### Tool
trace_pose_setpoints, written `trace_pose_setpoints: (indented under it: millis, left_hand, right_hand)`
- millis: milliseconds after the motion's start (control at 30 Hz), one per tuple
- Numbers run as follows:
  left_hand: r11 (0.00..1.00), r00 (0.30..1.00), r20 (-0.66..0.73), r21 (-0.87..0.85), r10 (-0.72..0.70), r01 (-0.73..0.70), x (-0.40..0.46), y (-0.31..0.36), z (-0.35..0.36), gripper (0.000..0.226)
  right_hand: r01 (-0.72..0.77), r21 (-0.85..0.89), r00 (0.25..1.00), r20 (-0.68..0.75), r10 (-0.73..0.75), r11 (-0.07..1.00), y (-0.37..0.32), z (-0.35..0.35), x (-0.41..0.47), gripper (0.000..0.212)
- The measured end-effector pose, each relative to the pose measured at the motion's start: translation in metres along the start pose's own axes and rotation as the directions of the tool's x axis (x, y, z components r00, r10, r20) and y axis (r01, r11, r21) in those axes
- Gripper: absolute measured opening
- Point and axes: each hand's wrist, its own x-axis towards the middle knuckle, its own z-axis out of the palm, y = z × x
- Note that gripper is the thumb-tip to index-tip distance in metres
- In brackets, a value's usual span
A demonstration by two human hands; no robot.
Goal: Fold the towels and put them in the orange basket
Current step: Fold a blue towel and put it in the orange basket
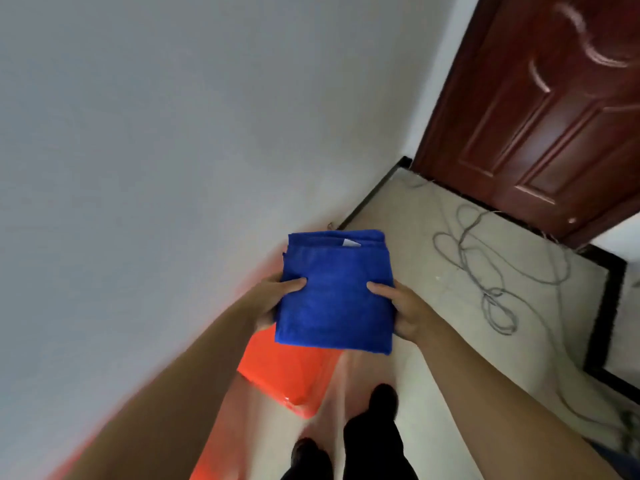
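The head view is showing two bare hands, one stack of folded blue towels (pixel 334 292), one orange basket (pixel 294 379), one brown door (pixel 540 109) and one loose grey cable (pixel 491 271) lying in loops on the pale floor (pixel 415 237). How many towels are making up the stack is hard to say; several folded edges are showing along its far side, with a small white tag (pixel 350 242) peeking out there. The left hand (pixel 273 299) is gripping the stack's left edge, thumb lying on top and the remaining fingers hidden underneath. The right hand (pixel 403 311) is doing the same on the right edge, fingers closed around the cloth. The stack is sitting flat between the two hands, roughly level, with most of its length reaching away beyond the grips. It is being held in the air above the basket, whose near part is showing below the stack's near edge, close against the white wall (pixel 173 133). Two dark shoes (pixel 381 400) and dark trouser legs are showing on the floor just beside the basket, at the bottom of the view.
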Motion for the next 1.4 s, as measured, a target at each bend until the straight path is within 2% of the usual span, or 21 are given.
trace_pose_setpoints:
  millis: [200, 300, 400, 533, 633, 700, 800, 900, 1000, 1067, 1233, 1333, 1400]
  left_hand:
    - [0.963, 0.962, 0.265, 0.27, -0.069, -0.005, 0.013, -0.011, 0.156, 0.024]
    - [0.915, 0.904, 0.408, 0.4, -0.129, -0.051, 0.008, -0.038, 0.241, 0.025]
    - [0.879, 0.838, 0.506, 0.472, -0.204, -0.071, -0.004, -0.072, 0.33, 0.03]
    - [0.841, 0.766, 0.57, 0.537, -0.297, -0.073, -0.024, -0.129, 0.438, 0.033]
    - [0.807, 0.702, 0.611, 0.584, -0.367, -0.087, -0.045, -0.184, 0.533, 0.032]
    - [0.778, 0.666, 0.62, 0.621, -0.414, -0.095, -0.063, -0.225, 0.595, 0.022]
    - [0.72, 0.616, 0.628, 0.68, -0.476, -0.137, -0.091, -0.281, 0.67, 0.021]
    - [0.646, 0.549, 0.644, 0.729, -0.533, -0.227, -0.11, -0.328, 0.729, 0.028]
    - [0.518, 0.492, 0.6, 0.798, -0.631, -0.308, -0.122, -0.379, 0.778, 0.031]
    - [0.41, 0.468, 0.56, 0.825, -0.684, -0.388, -0.123, -0.419, 0.801, 0.034]
    - [0.101, 0.46, 0.402, 0.829, -0.792, -0.551, -0.107, -0.52, 0.825, 0.03]
    - [-0.027, 0.489, 0.328, 0.809, -0.809, -0.587, -0.09, -0.58, 0.824, 0.029]
    - [-0.09, 0.514, 0.319, 0.777, -0.796, -0.623, -0.076, -0.612, 0.819, 0.03]
  right_hand:
    - [0.235, 0.195, 0.941, -0.292, -0.172, 0.952, 0.015, -0.102, -0.135, 0.047]
    - [0.333, 0.253, 0.882, -0.425, -0.206, 0.908, 0.031, -0.158, -0.204, 0.051]
    - [0.428, 0.287, 0.801, -0.56, -0.212, 0.857, 0.049, -0.212, -0.275, 0.046]
    - [0.528, 0.312, 0.71, -0.672, -0.21, 0.79, 0.078, -0.277, -0.364, 0.025]
    - [0.593, 0.297, 0.608, -0.775, -0.174, 0.749, 0.107, -0.337, -0.441, 0.029]
    - [0.634, 0.285, 0.526, -0.841, -0.13, 0.719, 0.131, -0.373, -0.492, 0.036]
    - [0.699, 0.282, 0.424, -0.903, -0.063, 0.657, 0.169, -0.41, -0.558, 0.03]
    - [0.76, 0.285, 0.343, -0.939, 0.012, 0.584, 0.205, -0.433, -0.602, 0.027]
    - [0.807, 0.286, 0.251, -0.958, 0.138, 0.516, 0.248, -0.452, -0.627, 0.026]
    - [0.809, 0.296, 0.198, -0.95, 0.24, 0.507, 0.278, -0.464, -0.635, 0.028]
    - [0.718, 0.432, 0.115, -0.846, 0.52, 0.545, 0.348, -0.504, -0.623, 0.035]
    - [0.638, 0.555, 0.104, -0.749, 0.654, 0.534, 0.393, -0.535, -0.597, 0.044]
    - [0.613, 0.602, 0.039, -0.671, 0.741, 0.512, 0.409, -0.545, -0.579, 0.046]
